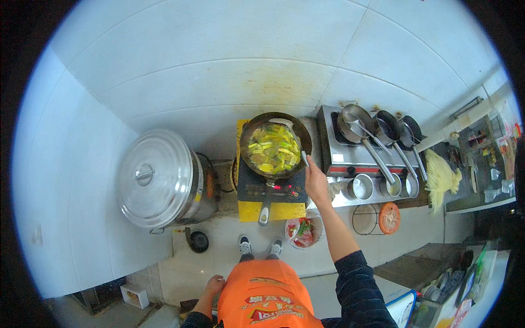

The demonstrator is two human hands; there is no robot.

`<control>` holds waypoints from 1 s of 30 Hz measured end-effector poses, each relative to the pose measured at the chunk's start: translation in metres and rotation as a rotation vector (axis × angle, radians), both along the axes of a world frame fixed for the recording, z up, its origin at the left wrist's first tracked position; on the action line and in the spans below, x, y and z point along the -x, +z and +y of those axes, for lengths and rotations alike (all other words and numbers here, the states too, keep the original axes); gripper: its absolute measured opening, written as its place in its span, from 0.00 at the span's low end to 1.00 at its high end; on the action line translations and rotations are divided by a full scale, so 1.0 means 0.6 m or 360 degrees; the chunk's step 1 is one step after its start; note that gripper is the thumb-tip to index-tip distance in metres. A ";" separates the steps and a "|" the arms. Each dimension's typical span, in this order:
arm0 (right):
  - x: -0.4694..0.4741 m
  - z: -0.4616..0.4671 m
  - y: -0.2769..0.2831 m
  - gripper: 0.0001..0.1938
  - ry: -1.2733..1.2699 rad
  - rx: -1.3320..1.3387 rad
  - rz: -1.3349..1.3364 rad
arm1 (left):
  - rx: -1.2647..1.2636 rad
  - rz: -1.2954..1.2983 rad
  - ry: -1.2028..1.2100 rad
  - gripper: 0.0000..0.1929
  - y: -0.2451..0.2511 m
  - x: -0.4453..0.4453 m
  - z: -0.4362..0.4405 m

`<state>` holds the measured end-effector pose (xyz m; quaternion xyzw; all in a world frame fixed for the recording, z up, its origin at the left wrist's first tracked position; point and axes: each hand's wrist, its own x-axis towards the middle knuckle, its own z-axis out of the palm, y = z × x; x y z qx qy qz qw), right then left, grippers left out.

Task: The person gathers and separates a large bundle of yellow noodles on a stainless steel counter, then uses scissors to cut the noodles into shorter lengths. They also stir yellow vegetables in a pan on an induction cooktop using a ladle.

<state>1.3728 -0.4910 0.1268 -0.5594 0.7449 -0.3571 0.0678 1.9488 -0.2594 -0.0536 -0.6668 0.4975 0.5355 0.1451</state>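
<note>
My right hand point(318, 183) grips the handle of a metal spatula point(296, 137), whose blade rests inside a dark frying pan point(307, 137) at its upper rim. The pan holds yellow-green cut vegetables point(272, 149) in liquid. It sits on a black electric cooktop point(251, 184) with red lights lit, which stands on a yellow surface point(246, 211). The pan's handle points towards me. My left hand point(215, 283) hangs low beside my orange apron point(266, 287), its fingers curled; whether it holds anything is not clear.
A large lidded metal pot point(164, 180) stands left. To the right, several long-handled saucepans point(354, 123) sit on a steel stove point(328, 143), with small metal cups point(361, 186) before them. A bin of scraps point(304, 231) is on the floor near my feet, by a stool with an orange top point(389, 218).
</note>
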 end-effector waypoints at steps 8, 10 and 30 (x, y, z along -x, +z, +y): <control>-0.034 0.042 -0.087 0.30 0.0003 -0.0381 -0.0055 | -0.0038 0.0096 -0.0113 0.23 -0.006 0.020 -0.020; -0.042 0.059 -0.092 0.31 0.0013 -0.0465 -0.0150 | -0.0111 0.0051 -0.0193 0.24 -0.019 0.023 -0.032; -0.241 0.797 -0.359 0.29 -0.0712 -0.1473 -0.0791 | -0.0192 0.0180 -0.1226 0.29 -0.008 0.264 -0.216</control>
